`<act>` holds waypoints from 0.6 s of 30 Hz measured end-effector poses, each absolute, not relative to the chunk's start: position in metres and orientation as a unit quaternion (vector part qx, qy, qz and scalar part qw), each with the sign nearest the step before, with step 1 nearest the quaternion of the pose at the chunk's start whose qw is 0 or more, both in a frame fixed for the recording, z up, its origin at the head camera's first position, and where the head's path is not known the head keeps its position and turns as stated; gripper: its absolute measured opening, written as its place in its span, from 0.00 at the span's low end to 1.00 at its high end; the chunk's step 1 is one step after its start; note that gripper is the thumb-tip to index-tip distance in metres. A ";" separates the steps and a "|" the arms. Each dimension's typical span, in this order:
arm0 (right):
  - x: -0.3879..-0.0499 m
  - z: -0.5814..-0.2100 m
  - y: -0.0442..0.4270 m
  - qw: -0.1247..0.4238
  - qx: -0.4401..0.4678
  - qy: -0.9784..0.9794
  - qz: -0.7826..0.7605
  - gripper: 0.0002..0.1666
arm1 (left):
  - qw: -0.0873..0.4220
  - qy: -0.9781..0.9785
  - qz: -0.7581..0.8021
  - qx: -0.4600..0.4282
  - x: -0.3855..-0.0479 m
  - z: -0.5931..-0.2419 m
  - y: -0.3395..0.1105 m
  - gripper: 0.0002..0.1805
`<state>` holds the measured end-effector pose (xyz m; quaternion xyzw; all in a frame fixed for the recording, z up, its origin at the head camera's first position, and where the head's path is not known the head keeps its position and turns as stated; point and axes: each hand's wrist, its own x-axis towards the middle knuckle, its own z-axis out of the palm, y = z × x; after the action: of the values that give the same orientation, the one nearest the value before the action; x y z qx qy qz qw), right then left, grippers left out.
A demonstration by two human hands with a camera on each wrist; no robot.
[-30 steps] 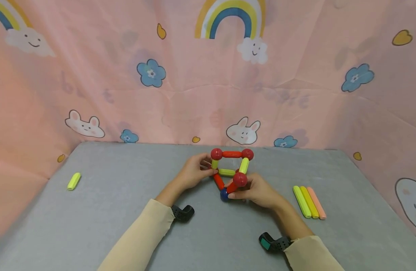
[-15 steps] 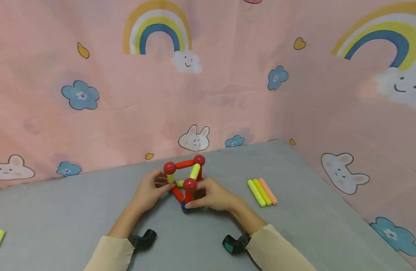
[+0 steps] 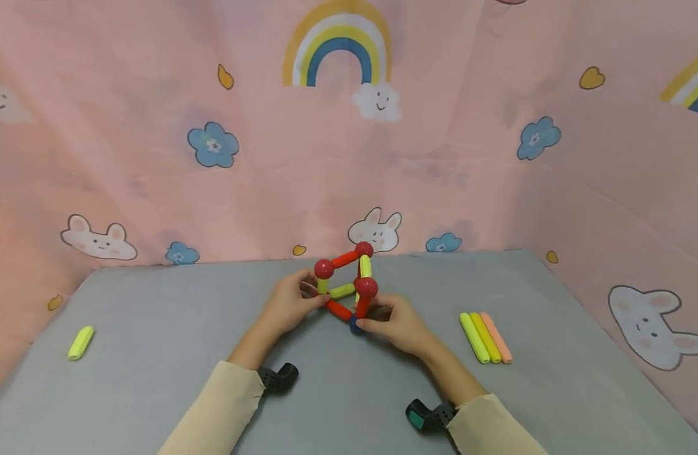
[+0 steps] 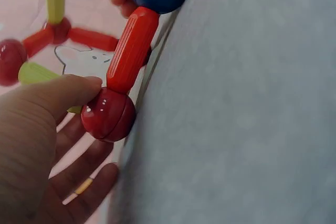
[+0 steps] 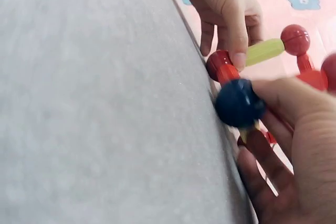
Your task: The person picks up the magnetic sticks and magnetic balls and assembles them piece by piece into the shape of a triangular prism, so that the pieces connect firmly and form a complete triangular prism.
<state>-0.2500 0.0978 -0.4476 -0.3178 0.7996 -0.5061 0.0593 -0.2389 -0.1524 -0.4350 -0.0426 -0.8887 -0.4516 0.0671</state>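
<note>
A ball-and-stick construction toy frame (image 3: 339,310) stands between my hands, a box-like shape of red and yellow-green sticks joined by balls. My left hand (image 3: 288,302) pinches a lower left red ball (image 4: 108,115), thumb on its upper side and fingers behind and below. With thumb and fingers my right hand (image 3: 402,325) holds the lower near corner at a blue ball (image 5: 240,103). A red stick (image 4: 133,51) links these two balls. Three red balls top the frame, the nearest red ball (image 3: 366,288) above the blue one. The right fingertips are partly hidden behind the frame.
To the right lie a yellow-green stick (image 3: 475,338), a yellow stick (image 3: 486,338) and an orange stick (image 3: 496,338), side by side. One short yellow-green stick (image 3: 81,343) lies far left on the grey table (image 3: 155,379). A pink patterned cloth (image 3: 269,196) hangs behind.
The head view swung right and then partly back. Between both hands the frame has turned slightly anticlockwise as seen from above. Both hands keep their hold; the loose sticks stay put.
</note>
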 end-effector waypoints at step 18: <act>-0.254 -0.456 0.093 0.012 -0.284 0.827 -0.485 0.19 | -0.002 -0.917 -0.396 -0.038 -0.217 -0.413 -0.161 0.12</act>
<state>-0.2541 0.0925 -0.4559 -0.2839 0.8273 -0.4845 0.0118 -0.2172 -0.1606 -0.4133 -0.0384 -0.9175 -0.3960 -0.0016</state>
